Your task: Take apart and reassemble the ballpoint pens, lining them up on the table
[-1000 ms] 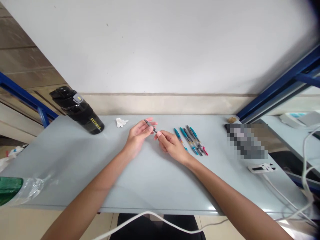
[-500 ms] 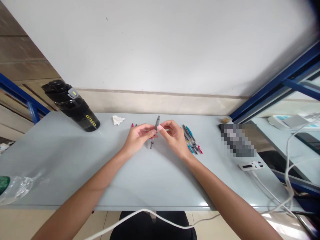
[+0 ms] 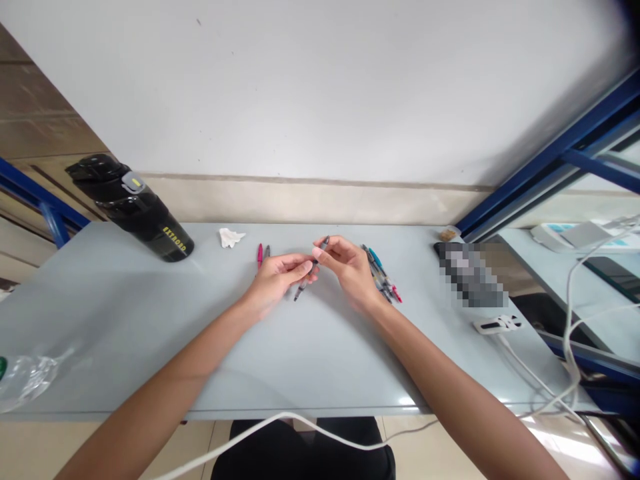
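A dark grey pen (image 3: 300, 291) slants between my two hands above the middle of the table. My left hand (image 3: 280, 275) pinches its middle between thumb and fingers. At the pen's upper end, my right hand (image 3: 345, 265) is closed with its thumb and fingertips on the grey part. Behind my left hand lie a pink pen (image 3: 260, 253) and a grey pen (image 3: 267, 251), both partly covered by it. To the right of my right hand, a bunch of several pens (image 3: 382, 273) lies side by side, with teal, dark and pink ends; my wrist hides part of it.
On the table (image 3: 320, 360), a black bottle (image 3: 150, 220) stands left and a crumpled tissue (image 3: 231, 237) lies near the back. A blurred dark object (image 3: 470, 275), a white power strip (image 3: 497, 324) and cables are on the right. A clear plastic bottle (image 3: 30, 380) lies at the left edge.
The pen has tilted further, its upper end going right and its lower end left. My left hand sits slightly lower, and more of the pink pen shows. The whole view has shifted slightly.
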### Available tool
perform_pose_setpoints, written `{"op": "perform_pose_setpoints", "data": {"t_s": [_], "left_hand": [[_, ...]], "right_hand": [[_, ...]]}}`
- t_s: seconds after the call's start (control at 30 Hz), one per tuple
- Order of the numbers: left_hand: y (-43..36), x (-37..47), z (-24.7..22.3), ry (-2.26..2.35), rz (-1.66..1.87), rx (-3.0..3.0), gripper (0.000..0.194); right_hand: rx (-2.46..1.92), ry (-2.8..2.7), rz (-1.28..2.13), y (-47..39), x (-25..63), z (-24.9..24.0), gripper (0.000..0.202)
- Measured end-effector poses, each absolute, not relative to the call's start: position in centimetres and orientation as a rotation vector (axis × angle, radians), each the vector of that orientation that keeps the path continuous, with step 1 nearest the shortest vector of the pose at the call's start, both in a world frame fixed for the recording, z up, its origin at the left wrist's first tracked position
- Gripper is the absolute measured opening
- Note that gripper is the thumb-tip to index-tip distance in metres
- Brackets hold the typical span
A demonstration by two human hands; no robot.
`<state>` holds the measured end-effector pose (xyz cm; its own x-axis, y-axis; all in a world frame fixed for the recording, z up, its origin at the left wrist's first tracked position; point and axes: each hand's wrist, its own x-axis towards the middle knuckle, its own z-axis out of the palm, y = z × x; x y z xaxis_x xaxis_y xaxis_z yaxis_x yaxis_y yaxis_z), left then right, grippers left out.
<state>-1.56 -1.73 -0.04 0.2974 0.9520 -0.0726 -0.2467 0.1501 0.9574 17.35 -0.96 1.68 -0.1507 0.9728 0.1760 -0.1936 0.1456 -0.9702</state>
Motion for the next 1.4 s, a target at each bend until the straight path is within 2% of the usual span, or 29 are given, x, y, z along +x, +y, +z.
{"op": "perform_pose_setpoints", "data": {"t_s": [0.07, 0.2, 0.4, 0.6, 0.7, 0.8, 0.93, 1.17, 1.4], "left_hand": [[-1.7, -1.5, -0.1, 0.855, 1.033, 1.032, 0.037], [-1.6, -1.7, -0.2, 0.837, 1.055, 1.012, 0.036], [-1.7, -1.6, 0.1, 0.847, 1.039, 1.041, 0.035], [-1.7, -1.6, 0.1, 0.861, 1.059, 1.013, 0.038], [-1.7, -1.7, -0.2, 0.855, 1.026, 1.056, 0.037], [-1.8, -1.6, -0.4, 0.841, 1.002, 1.068, 0.037], [-1.7, -1.6, -0.1, 0.831, 1.045, 0.984, 0.04], [-1.9, -1.8, 0.6, 0.786, 1.023, 0.997, 0.037], [-2.6, -1.7, 2.0, 0.719, 0.953, 0.939, 0.038]], "right_hand": [[-0.85, -1.256, 1.341, -0.9, 17.5, 1.6, 0.036], [-0.779, -1.196, 1.4, -0.7, 17.5, 1.6, 0.052], [-0.897, -1.26, 1.292, -0.5, 17.6, 1.4, 0.038], [-0.849, -1.256, 1.326, -0.4, 17.7, 1.2, 0.052], [-0.901, -1.272, 1.273, -0.5, 17.6, 1.1, 0.038], [-0.876, -1.255, 1.306, -0.5, 17.6, 1.2, 0.034], [-0.81, -1.201, 1.381, -0.7, 17.7, 2.0, 0.051], [-0.705, -1.168, 1.442, -1.0, 17.7, 2.7, 0.041], [-0.715, -1.137, 1.461, -0.9, 17.7, 2.7, 0.041]]}}
